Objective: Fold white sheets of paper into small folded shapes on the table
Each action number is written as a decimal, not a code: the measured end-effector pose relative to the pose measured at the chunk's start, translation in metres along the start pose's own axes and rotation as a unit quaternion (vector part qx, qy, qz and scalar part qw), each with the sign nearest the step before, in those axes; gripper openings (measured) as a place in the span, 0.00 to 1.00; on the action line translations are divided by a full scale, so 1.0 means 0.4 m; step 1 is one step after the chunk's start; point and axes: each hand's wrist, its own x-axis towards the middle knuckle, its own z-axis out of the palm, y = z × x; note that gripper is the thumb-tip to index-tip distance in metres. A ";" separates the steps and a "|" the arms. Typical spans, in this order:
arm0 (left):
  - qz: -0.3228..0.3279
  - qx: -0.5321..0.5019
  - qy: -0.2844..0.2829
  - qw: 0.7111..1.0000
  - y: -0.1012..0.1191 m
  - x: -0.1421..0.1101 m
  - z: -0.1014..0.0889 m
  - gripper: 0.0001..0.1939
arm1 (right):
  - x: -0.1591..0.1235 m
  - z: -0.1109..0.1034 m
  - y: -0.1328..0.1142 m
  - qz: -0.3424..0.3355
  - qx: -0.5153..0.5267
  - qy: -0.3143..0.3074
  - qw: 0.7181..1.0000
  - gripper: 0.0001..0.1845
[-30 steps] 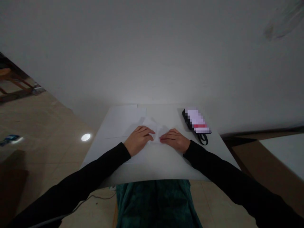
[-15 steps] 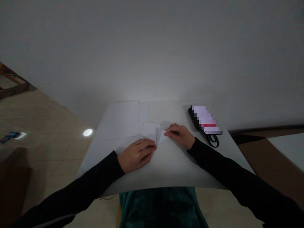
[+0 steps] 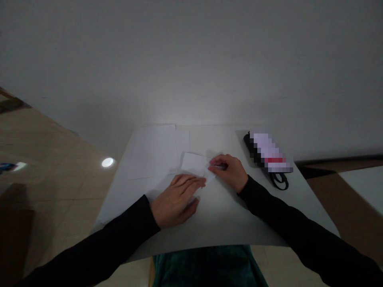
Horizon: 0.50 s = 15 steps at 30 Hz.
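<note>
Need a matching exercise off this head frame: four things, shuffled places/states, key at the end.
1) left hand
2) right hand
3) large white sheet
4) strap

A) black, looped, on the right side of the table
B) pinching the right part of the small white paper
C) flat, far left of the table
D) at the small white paper's near edge

Pairs: 1-D, 2-B, 3-C, 4-A

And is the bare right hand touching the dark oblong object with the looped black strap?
Apart: the head view shows bare white tabletop between the right hand and the strapped dark object.
</note>
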 end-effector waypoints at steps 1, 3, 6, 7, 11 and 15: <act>-0.007 0.005 -0.003 1.000 0.001 0.000 -0.001 0.24 | 0.000 0.003 0.000 -0.004 -0.001 0.006 1.000 0.09; -0.009 0.010 -0.009 1.000 0.001 0.000 -0.001 0.27 | 0.000 0.007 -0.001 -0.011 -0.006 0.014 1.000 0.08; -0.007 0.011 -0.021 1.000 -0.003 -0.001 0.001 0.29 | 0.001 0.009 0.000 -0.019 -0.007 0.011 1.000 0.05; -0.008 0.011 -0.023 1.000 -0.005 -0.002 0.003 0.29 | 0.002 0.008 0.001 -0.020 -0.005 0.011 1.000 0.05; -0.007 0.012 -0.025 1.000 -0.010 -0.003 0.005 0.30 | 0.002 0.006 0.005 -0.019 0.019 0.011 1.000 0.06; -0.005 0.010 -0.023 1.000 -0.012 -0.001 0.005 0.31 | 0.003 0.007 0.007 -0.031 0.020 0.012 0.999 0.04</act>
